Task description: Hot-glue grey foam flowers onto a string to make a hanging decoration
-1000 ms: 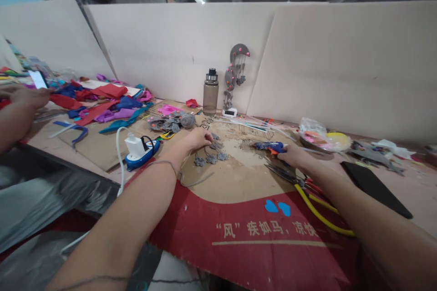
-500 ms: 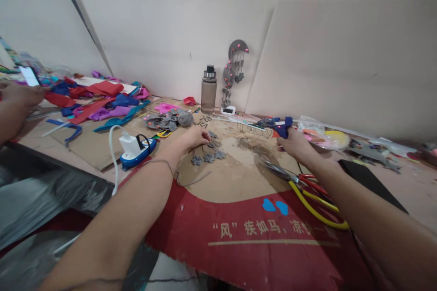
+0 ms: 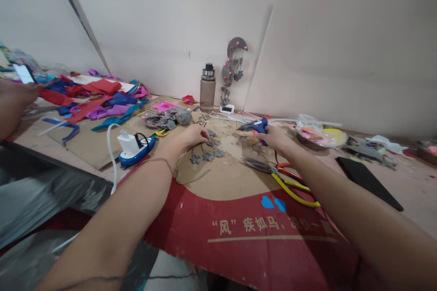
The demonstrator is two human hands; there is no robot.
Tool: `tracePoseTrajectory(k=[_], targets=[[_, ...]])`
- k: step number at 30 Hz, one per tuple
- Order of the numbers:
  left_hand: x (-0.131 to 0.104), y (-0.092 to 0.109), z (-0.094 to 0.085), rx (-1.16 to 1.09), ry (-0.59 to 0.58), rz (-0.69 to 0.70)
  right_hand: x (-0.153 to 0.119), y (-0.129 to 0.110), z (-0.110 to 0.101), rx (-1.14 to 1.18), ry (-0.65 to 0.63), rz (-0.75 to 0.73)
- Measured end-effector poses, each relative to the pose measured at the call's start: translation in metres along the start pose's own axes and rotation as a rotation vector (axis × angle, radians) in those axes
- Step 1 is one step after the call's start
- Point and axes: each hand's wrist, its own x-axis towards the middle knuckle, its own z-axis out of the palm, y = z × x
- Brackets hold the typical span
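My left hand [image 3: 198, 135] is closed in a pinch over the cardboard, on the strings of some small grey flowers [image 3: 207, 157] that lie fanned out beneath it. Its fingertips partly cover the strings. A blue hot glue gun [image 3: 258, 125] is gripped in my right hand [image 3: 275, 137], its nozzle pointing left, a little beyond the flowers. Below that wrist rest scissors [image 3: 278, 176] with yellow and red handles, blades toward the left. Left of my left hand sits a heap of grey felt pieces with pink dots [image 3: 164, 119] and a ball of grey yarn [image 3: 184, 117].
A water bottle [image 3: 207, 88] and a grey moon hanging [image 3: 235, 61] stand against the white partition [image 3: 146, 41]. A blue power strip [image 3: 136, 153] is at left, a black phone [image 3: 368, 183] at right. Another person's hand [image 3: 17, 100] holds a phone at far left, near coloured cloth scraps [image 3: 105, 100].
My right hand has moved left with the glue gun, bringing it nearer the flowers. The scissors have also slid left. My left hand keeps its place.
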Motion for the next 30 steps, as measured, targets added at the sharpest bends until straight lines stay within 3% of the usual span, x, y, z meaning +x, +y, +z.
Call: tracePoseTrajectory(k=[4,7,10,15,17,22,26,30], targets=[[-0.004,0.005,-0.002,-0.003,0.010,-0.025,-0.006,-0.015,-0.003,-0.156,-0.038,0.058],[-0.004,0.006,-0.003,0.001,0.019,-0.022,-0.021,-0.016,-0.013,-0.174,0.018,-0.016],[-0.003,0.004,-0.002,-0.020,0.018,-0.027,-0.055,-0.002,-0.033,-0.162,0.089,-0.178],[-0.001,0.000,0.001,-0.055,0.028,0.010,-0.126,0.039,-0.044,-0.267,-0.134,-0.297],[0.000,-0.001,0.001,-0.056,0.026,0.004,-0.141,0.052,-0.037,-0.291,-0.124,-0.351],[0.000,-0.002,-0.002,-0.012,0.026,0.003,-0.150,0.054,-0.030,-0.243,-0.076,-0.429],[0.000,-0.002,-0.002,-0.011,0.034,-0.013,-0.152,0.045,-0.049,-0.081,-0.016,-0.406],[0.002,-0.004,0.000,-0.026,0.032,-0.031,-0.143,0.067,-0.077,-0.094,0.095,-0.296]])
